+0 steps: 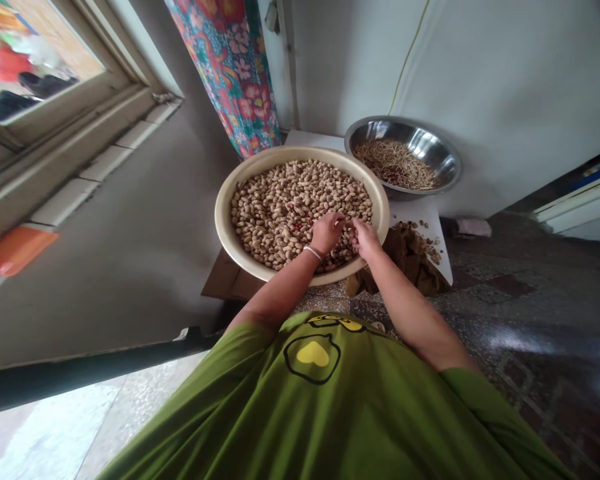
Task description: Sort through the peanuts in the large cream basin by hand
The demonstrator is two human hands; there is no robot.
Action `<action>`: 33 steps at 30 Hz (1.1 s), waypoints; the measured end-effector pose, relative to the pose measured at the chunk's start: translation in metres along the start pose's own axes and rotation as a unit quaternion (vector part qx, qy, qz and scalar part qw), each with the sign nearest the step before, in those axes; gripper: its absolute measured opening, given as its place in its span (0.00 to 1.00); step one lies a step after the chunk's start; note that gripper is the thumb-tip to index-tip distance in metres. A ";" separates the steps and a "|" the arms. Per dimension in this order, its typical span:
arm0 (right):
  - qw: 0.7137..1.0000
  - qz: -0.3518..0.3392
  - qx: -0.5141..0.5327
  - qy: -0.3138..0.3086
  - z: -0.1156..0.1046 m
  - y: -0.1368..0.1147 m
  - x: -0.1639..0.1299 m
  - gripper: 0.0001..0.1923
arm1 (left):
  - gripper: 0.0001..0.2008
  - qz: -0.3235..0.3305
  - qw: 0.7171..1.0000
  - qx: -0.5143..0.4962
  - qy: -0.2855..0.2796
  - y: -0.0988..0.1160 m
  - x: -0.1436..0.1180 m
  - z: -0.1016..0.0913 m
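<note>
A wide cream basin (223, 220) is filled with unshelled peanuts (280, 193). Several red shelled kernels (295, 225) lie among them near the middle. Over the right part of the basin, my left hand (327, 233), with a pale bangle at its wrist, is closed in a pinch. My right hand (365, 239) meets it from the right, its fingertips also closed. Between the two sets of fingertips is a small brownish peanut, mostly hidden by the fingers.
Behind the basin to the right, a steel bowl (445, 160) holds thin tan pieces and some reddish bits. Brown cloth (410, 260) and scattered bits lie on a white board (443, 250). A flowered curtain (250, 87) hangs behind the basin; a window ledge (105, 163) runs along the left.
</note>
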State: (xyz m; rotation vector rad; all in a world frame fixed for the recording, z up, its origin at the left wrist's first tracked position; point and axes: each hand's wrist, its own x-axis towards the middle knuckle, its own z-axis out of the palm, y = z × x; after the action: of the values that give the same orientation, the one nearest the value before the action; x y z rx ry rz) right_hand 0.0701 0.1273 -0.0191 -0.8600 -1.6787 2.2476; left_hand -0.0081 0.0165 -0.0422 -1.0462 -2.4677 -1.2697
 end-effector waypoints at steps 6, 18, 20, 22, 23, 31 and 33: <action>0.999 0.035 -0.021 -0.035 -0.001 -0.001 0.005 0.27 | 0.14 0.050 0.995 -0.092 0.003 0.001 -0.004 0.005; 0.998 -0.020 0.042 -0.038 -0.009 -0.001 -0.001 0.22 | 0.32 -0.005 0.993 -0.098 -0.064 0.006 -0.004 0.006; 0.997 -0.029 0.044 -0.047 -0.009 0.000 -0.001 0.22 | 0.30 0.000 0.993 -0.095 -0.072 0.008 -0.004 0.006; 0.997 -0.037 0.051 -0.051 -0.009 0.000 0.000 0.21 | 0.30 0.005 0.992 -0.099 -0.077 0.009 -0.004 0.005; 0.997 -0.039 0.054 -0.051 -0.009 0.000 0.000 0.21 | 0.31 0.005 0.992 -0.103 -0.079 0.010 -0.004 0.005; 0.997 -0.050 0.038 -0.039 -0.005 0.002 -0.002 0.17 | 0.27 0.014 0.985 -0.145 -0.092 0.011 -0.005 0.001; 0.997 -0.054 0.030 -0.039 -0.004 0.002 -0.003 0.15 | 0.25 0.014 0.983 -0.158 -0.092 0.012 -0.006 0.001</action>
State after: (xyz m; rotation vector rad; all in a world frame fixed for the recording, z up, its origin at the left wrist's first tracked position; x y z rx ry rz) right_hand 0.0755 0.1287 -0.0204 -0.6599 -1.6396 2.2735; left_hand 0.0040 0.0192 -0.0378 -1.3221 -2.4199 -1.6649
